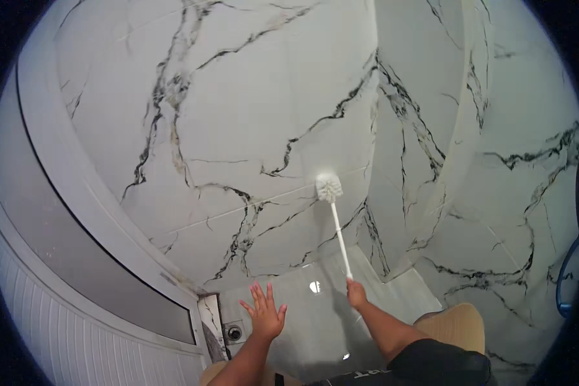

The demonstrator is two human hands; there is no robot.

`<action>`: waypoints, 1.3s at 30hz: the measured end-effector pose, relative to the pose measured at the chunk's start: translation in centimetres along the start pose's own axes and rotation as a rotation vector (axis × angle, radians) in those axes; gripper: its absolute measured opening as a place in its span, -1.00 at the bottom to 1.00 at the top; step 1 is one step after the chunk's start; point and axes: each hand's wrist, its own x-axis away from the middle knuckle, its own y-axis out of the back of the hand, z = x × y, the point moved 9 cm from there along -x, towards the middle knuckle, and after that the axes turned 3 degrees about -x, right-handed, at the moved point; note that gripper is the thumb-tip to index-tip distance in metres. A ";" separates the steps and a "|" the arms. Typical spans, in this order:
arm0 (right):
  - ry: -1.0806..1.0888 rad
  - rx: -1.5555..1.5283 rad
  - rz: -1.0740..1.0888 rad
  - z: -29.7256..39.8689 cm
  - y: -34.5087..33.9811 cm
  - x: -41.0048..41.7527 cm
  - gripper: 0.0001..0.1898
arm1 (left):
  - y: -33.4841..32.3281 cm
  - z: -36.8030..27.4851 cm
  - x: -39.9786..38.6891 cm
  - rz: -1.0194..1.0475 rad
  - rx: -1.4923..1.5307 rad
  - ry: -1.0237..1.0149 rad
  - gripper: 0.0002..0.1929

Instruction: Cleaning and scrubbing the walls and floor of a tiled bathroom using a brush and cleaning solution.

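Note:
My right hand (356, 294) grips the lower end of the long white handle of a toilet brush (329, 188). The brush's white bristle head is up against the marble-patterned wall tile (251, 144), close to a thin grout line and left of the wall corner. My left hand (266, 313) holds nothing; its fingers are spread above the light grey floor (304, 328), near the foot of the wall.
A white-framed door (101, 270) with a grey panel stands at the left. A floor drain (234, 332) lies beside its frame. A ledge or low step (415, 289) is at the right of the corner. A blue curved object (562, 280) shows at the far right.

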 end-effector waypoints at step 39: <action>-0.024 -0.579 -0.270 8.6 9.0 -1.5 -0.70 | -7.3 -0.8 0.8 0.353 0.765 -0.116 -0.45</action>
